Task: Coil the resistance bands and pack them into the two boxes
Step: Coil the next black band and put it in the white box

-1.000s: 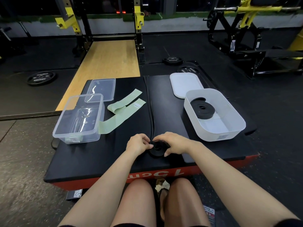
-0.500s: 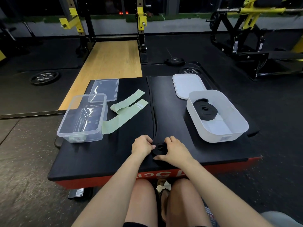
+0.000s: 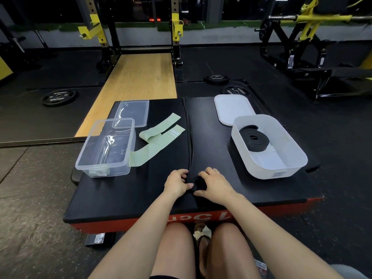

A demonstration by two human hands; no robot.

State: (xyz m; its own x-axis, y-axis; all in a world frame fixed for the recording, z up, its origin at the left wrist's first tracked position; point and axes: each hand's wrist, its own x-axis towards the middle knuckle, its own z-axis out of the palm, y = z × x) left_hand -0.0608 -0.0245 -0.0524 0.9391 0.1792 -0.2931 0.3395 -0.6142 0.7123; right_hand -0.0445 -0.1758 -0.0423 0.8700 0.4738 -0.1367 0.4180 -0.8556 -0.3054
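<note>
A long black resistance band (image 3: 189, 137) runs down the middle of the black platform (image 3: 124, 194) to a small coil at its near end. My left hand (image 3: 177, 183) and my right hand (image 3: 214, 185) both grip that coil, which is mostly hidden between them. A white box (image 3: 281, 170) at the right holds one coiled black band (image 3: 254, 140). A clear box (image 3: 100, 158) stands at the left. Two flat green bands (image 3: 159, 141) lie beside it, uncoiled.
The clear lid (image 3: 133, 112) lies behind the clear box, and the white lid (image 3: 233, 108) behind the white box. Weight plates (image 3: 58, 97) rest on the gym floor, with a squat rack and wooden platform (image 3: 138, 79) beyond. My knees are under the platform's near edge.
My hands have kept turning the black coil in place; the right hand has come further over it. The view has shifted slightly. The boxes and green bands have not moved.
</note>
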